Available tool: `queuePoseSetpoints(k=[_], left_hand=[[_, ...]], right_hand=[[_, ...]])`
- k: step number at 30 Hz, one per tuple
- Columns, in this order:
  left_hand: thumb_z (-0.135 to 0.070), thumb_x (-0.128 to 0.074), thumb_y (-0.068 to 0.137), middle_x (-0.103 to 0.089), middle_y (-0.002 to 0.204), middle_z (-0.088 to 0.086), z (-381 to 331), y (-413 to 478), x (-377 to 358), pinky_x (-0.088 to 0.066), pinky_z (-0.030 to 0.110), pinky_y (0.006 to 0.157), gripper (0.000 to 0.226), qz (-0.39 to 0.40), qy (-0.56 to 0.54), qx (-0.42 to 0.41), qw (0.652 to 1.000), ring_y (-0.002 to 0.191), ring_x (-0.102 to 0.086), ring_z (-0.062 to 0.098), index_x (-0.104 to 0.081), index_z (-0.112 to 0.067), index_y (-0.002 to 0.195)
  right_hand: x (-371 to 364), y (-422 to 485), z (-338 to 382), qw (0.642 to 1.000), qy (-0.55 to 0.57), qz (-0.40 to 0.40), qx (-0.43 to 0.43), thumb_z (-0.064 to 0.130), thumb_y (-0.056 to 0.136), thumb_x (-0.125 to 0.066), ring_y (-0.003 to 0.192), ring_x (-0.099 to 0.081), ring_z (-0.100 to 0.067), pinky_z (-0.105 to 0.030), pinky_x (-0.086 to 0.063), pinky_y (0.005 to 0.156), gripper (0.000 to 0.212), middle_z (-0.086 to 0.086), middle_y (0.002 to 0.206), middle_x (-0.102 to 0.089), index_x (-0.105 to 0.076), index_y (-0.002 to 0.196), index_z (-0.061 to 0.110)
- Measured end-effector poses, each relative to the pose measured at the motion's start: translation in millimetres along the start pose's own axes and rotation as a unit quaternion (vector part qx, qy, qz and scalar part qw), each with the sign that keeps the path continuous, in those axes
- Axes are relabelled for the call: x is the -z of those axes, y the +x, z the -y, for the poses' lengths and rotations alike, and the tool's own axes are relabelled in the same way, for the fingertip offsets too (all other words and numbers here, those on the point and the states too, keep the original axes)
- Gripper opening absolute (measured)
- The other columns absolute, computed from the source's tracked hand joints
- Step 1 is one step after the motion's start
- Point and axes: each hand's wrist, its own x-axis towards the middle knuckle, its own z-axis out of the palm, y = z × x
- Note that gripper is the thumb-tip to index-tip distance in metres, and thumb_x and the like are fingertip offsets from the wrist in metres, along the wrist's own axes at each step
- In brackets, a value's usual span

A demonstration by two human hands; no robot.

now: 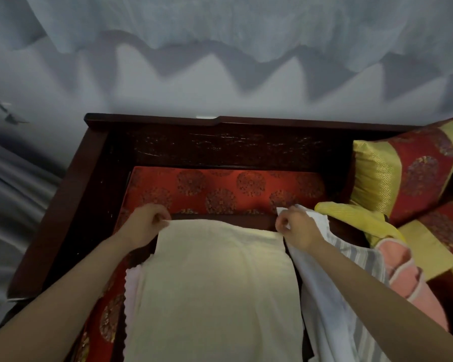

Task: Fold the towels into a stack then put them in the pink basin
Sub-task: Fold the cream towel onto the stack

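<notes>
Risk: skewed fold | left grip (145, 222) and right grip (298, 228) each pinch a far corner of cream towel (215, 283), spread at 6 o'clock on red cushion (220, 186) | uneven pull could misalign edges; white striped towel (332, 296) at 4 o'clock, touching right wrist, may drag along

A cream towel (215, 283) is lying spread lengthwise, its far corners being pinched. A pale scalloped towel (132, 291) is peeking out under its left edge. Striped (356, 257), pink (400, 262) and yellow (351, 215) towels are lying crumpled just right.
</notes>
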Motion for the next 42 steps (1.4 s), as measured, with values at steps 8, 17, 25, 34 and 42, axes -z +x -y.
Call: queuePoseSetpoints(k=[8,17,25,34,42], left_hand=[[-0.022,-0.06,0.087,-0.069,0.103,0.009,-67,-90,70,-0.052,0.024,0.078,0.004,0.269,-0.327,-0.006,0.906,0.099,-0.065,0.022,-0.061,-0.021,0.09],[-0.028,-0.068,0.082,-0.068,0.097,0.019,-71,-120,71,-0.047,0.039,0.078,0.013,0.296,-0.331,0.023,0.896,0.088,-0.063,0.04,-0.063,-0.021,0.092],[-0.011,-0.064,0.077,-0.073,0.078,0.015,-55,-94,52,-0.054,0.019,0.062,0.009,0.139,-0.358,0.083,0.92,0.069,-0.069,0.019,-0.072,-0.011,0.08],[-0.003,-0.062,0.086,-0.07,0.073,0.011,15,-30,17,-0.051,0.022,0.059,0.009,0.121,-0.132,0.151,0.972,0.069,-0.065,0.022,-0.065,-0.008,0.079],[-0.01,-0.072,0.076,-0.064,0.075,0.007,24,-6,-1,-0.052,0.021,0.054,0.009,0.267,-0.024,0.291,0.918,0.067,-0.062,0.013,-0.064,-0.008,0.08]], right_hand=[[25,-29,26,0.975,0.034,0.135,0.172,0.05,0.073,-0.069,0.146,-0.015,-0.014,-0.038,-0.017,0.118,0.089,0.014,0.156,-0.021,-0.016,0.144,0.049],[41,-64,55,0.934,0.017,0.213,0.288,0.012,0.062,-0.064,0.075,-0.044,0.0,-0.03,-0.042,0.064,0.027,0.012,0.083,-0.049,-0.041,0.067,0.027],[67,-91,41,0.845,0.234,0.448,0.175,0.0,0.078,-0.066,0.078,-0.051,-0.013,-0.035,-0.039,0.069,0.033,0.001,0.086,-0.053,-0.058,0.07,0.032],[27,-25,32,0.952,0.291,0.086,0.036,0.008,0.077,-0.077,0.075,-0.056,-0.006,-0.014,-0.042,0.068,0.018,0.009,0.082,-0.064,-0.069,0.092,0.015],[-8,9,26,0.969,0.099,0.157,-0.166,0.013,0.071,-0.07,0.056,-0.045,-0.013,-0.02,-0.034,0.048,0.034,0.0,0.056,-0.043,-0.043,0.05,0.017]])
